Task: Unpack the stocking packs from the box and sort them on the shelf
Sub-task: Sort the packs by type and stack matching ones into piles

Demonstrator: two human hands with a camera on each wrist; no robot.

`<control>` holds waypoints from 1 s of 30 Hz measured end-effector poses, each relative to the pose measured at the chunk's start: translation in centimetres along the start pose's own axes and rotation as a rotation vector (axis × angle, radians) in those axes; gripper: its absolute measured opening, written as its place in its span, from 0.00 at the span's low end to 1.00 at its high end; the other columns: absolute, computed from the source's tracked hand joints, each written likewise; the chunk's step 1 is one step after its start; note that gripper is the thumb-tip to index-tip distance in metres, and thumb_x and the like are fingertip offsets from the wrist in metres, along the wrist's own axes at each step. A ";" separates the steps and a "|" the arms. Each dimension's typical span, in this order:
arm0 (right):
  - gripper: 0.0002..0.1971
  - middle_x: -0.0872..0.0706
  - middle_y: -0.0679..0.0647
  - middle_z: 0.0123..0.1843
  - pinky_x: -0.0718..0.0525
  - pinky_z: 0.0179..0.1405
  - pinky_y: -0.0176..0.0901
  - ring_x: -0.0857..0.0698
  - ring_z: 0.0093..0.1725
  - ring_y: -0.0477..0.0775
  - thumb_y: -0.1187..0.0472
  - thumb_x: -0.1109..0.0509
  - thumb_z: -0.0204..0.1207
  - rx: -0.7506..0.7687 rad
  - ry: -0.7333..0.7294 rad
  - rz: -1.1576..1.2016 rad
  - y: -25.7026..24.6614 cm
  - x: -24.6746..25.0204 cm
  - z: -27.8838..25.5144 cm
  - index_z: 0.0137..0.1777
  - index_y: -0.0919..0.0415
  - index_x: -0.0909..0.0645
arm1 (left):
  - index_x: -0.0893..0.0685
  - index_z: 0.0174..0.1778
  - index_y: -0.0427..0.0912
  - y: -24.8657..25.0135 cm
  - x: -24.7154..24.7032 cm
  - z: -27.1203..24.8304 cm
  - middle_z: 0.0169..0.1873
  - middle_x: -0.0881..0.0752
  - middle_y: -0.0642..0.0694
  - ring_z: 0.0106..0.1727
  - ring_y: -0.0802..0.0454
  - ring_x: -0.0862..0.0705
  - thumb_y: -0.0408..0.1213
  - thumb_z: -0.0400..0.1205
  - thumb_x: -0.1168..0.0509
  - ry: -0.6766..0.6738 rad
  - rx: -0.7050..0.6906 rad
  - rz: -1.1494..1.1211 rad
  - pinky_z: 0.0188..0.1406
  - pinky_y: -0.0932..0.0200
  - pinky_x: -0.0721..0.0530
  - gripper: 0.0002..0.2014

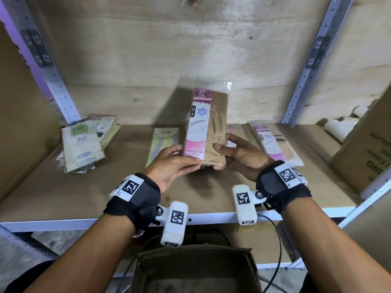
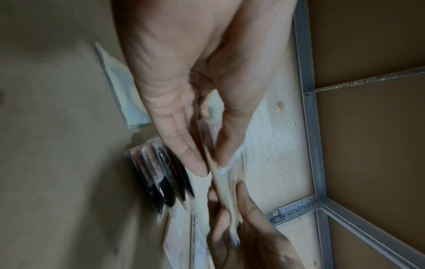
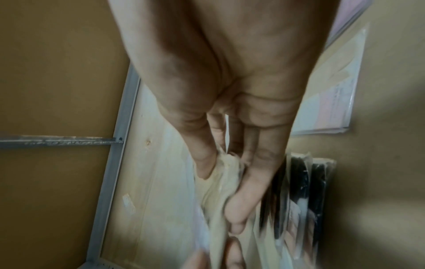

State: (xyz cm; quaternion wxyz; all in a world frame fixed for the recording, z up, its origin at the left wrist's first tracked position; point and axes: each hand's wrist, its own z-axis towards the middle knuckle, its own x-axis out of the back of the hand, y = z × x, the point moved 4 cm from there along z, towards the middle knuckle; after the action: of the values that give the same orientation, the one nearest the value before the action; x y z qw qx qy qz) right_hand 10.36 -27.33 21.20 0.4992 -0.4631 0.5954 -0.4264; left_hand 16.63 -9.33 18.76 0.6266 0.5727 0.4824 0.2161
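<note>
Both wrist views are blurred, so the print on the held stocking pack [image 2: 220,183] cannot be read there. In the head view this pack covers most of another pink pack [image 1: 229,134] behind it. The box [image 1: 196,271] is cut off by the bottom edge. The paper cups [image 1: 338,127] are partly hidden behind a carton [image 1: 368,149].
</note>
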 end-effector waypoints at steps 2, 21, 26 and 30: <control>0.20 0.15 0.64 0.58 0.10 0.41 0.51 0.16 0.49 0.65 0.67 0.28 0.78 -0.014 -0.002 -0.009 0.3 0.2 0.1 0.70 0.64 0.23 | 0.16 0.55 0.38 0.9 0.3 0.2 0.52 0.08 0.37 0.52 0.42 0.08 0.27 0.73 0.23 -0.025 0.002 0.045 0.45 0.55 0.09 0.16; 0.14 0.10 0.60 0.57 0.19 0.60 0.55 0.14 0.57 0.67 0.71 0.30 0.78 -0.156 -0.334 -0.589 2.4 -0.3 -0.9 0.62 0.60 0.15 | 0.08 0.47 0.40 7.3 7.1 2.3 0.26 0.10 0.53 0.25 0.64 0.17 0.52 0.80 0.29 0.272 -0.324 0.611 0.27 0.71 0.23 0.16; 0.07 0.07 0.50 0.53 0.14 0.48 0.32 0.09 0.54 0.49 0.62 0.29 0.80 -0.174 -0.372 -0.643 2.5 -0.6 -1.0 0.56 0.57 0.14 | 0.10 0.52 0.31 6.8 7.5 2.9 0.31 0.10 0.51 0.25 0.69 0.17 0.39 0.82 0.29 0.224 -0.343 0.706 0.28 0.77 0.22 0.13; 0.21 0.12 0.70 0.59 0.13 0.56 0.58 0.12 0.53 0.69 0.55 0.24 0.72 -0.110 -0.327 -0.644 2.8 0.0 -0.5 0.61 0.67 0.16 | 0.10 0.50 0.35 6.8 7.8 3.2 0.34 0.10 0.48 0.25 0.68 0.16 0.40 0.82 0.29 0.216 -0.328 0.750 0.28 0.76 0.21 0.11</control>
State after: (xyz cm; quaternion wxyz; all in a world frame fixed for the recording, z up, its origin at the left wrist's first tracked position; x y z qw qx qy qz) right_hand 9.50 -26.76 18.52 0.4023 -0.7152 0.3533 -0.4492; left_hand 24.73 -2.82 21.85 0.5331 0.5754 0.2629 0.5618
